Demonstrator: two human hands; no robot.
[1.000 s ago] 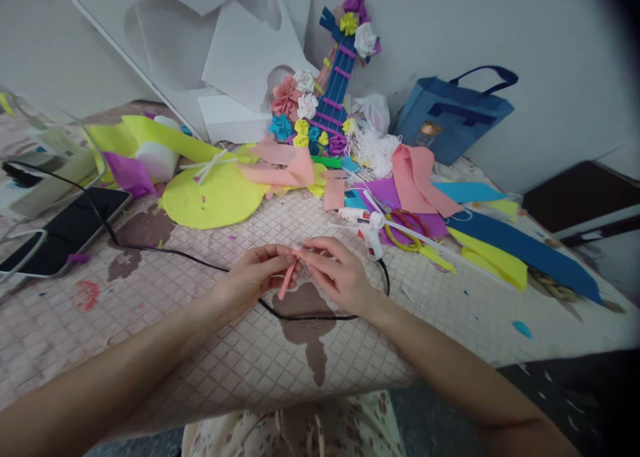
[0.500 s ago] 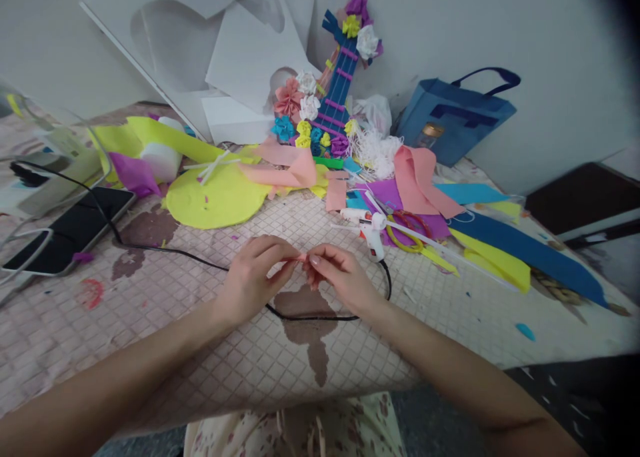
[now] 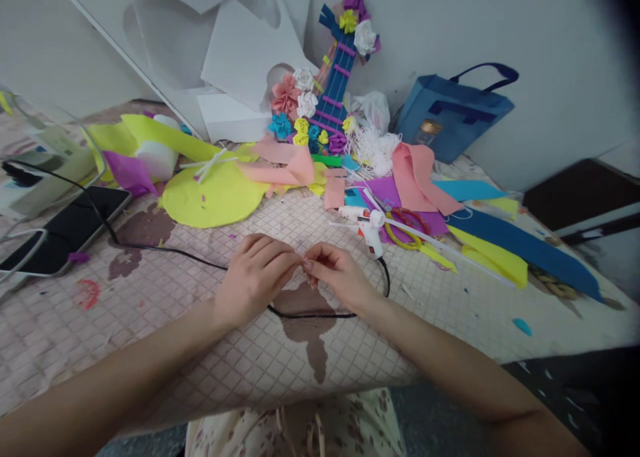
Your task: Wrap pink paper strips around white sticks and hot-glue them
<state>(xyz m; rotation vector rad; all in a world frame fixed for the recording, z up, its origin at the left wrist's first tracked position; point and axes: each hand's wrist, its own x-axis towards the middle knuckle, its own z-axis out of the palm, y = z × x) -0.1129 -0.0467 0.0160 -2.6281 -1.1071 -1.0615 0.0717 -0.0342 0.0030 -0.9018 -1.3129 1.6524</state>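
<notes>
My left hand (image 3: 260,270) and my right hand (image 3: 337,274) meet fingertip to fingertip above the middle of the table. Both are closed in a pinch on a small pink piece of crepe paper (image 3: 301,260), almost wholly hidden by the fingers. Just beyond my right hand lies a white glue gun (image 3: 370,234), its black cord (image 3: 320,317) looping under my hands. Scissors with yellow and red handles (image 3: 403,234) rest beside the gun.
At the back stands a blue toy guitar (image 3: 337,77) covered in paper flowers. A yellow cutout (image 3: 215,197), pink crepe paper (image 3: 415,177) and a blue strip (image 3: 530,247) lie around. A phone (image 3: 70,230) is at the left, a blue bag (image 3: 455,117) at the back right.
My fingertips have drawn closer together, and less of the pink paper shows between them. The whole view has shifted slightly.
</notes>
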